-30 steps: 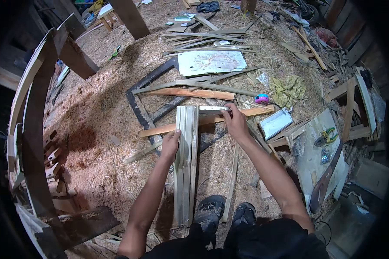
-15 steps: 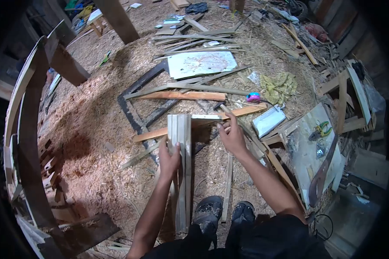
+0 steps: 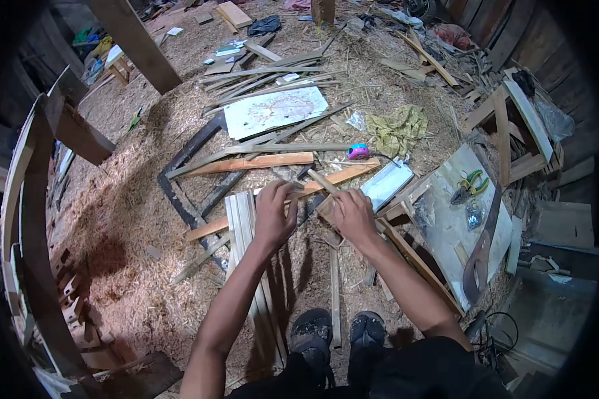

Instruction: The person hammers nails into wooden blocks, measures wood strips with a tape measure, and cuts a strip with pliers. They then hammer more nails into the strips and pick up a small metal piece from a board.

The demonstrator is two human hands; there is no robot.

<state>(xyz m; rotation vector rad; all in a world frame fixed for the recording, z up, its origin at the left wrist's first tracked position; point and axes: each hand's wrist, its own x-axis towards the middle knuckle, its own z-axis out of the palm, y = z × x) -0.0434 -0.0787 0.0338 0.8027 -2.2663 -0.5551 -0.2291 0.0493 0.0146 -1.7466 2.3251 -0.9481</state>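
Shifted since the earlier frame: both hands now close together right of the slat bundle (image 3: pixel 246 246), bundle tilted and released. Head view: left hand (image 3: pixel 274 214) just right of bundle's upper end, fingers curled over a thin strip (image 3: pixel 298 189). Right hand (image 3: pixel 350 213) further right of bundle, fingers closed on a short stick (image 3: pixel 323 181). Tape measure (image 3: pixel 358 151) beyond, upper right of bundle.

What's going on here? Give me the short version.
A person stands on a sawdust-covered floor amid scattered wood. The left hand rests on the top end of a bundle of pale wooden slats leaning up from the floor. The right hand grips a short wooden stick. A pink tape measure and pliers lie nearby.
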